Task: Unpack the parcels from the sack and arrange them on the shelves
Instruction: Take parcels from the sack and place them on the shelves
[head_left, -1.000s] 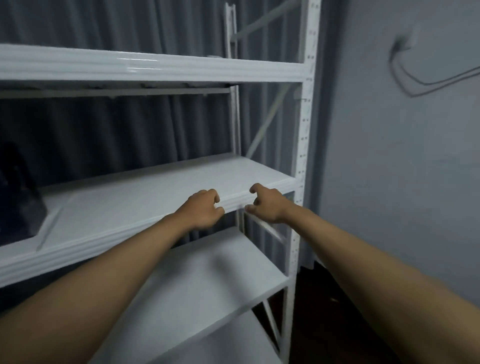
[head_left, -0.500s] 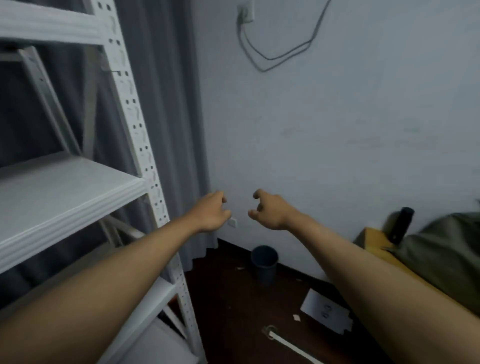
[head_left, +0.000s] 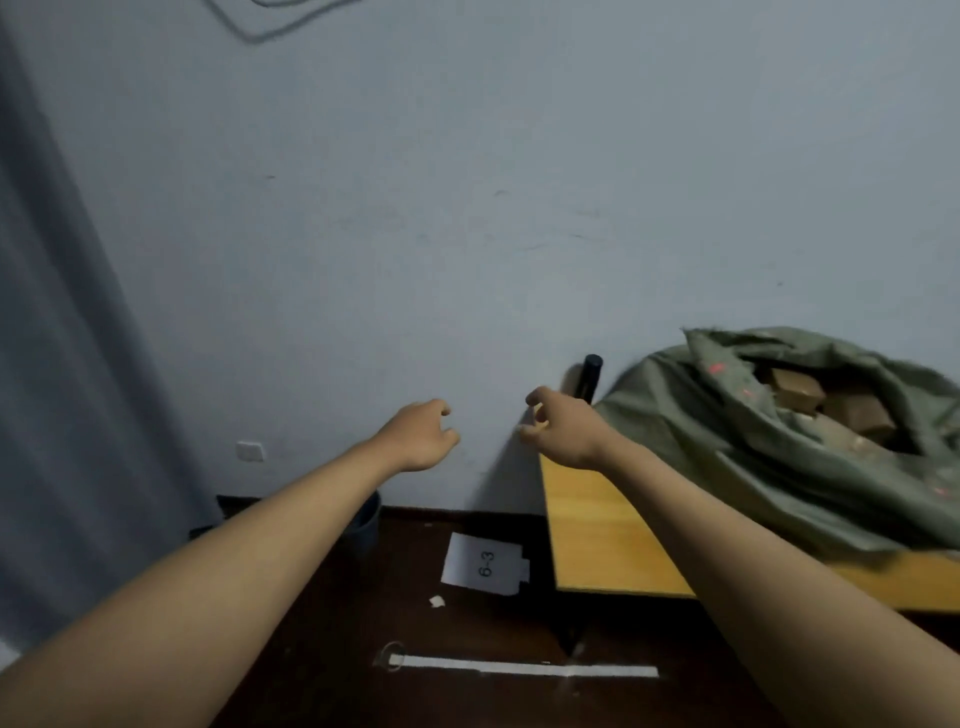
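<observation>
Gaping crumpled, seemingly woven sack

One sack; two brown parcels showing inside; one table; one paper sheet; two hands.

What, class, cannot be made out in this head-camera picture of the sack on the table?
- Brown cardboard parcels: only a few corners show in the head view; the crumpled green woven sack hides their number.
- Sack's right side: cut by the frame edge.
- Dark cylinder by the wall: base hidden behind the right hand.
- Dark bucket on the floor: mostly behind the left forearm.
- Shelves: out of view.
</observation>
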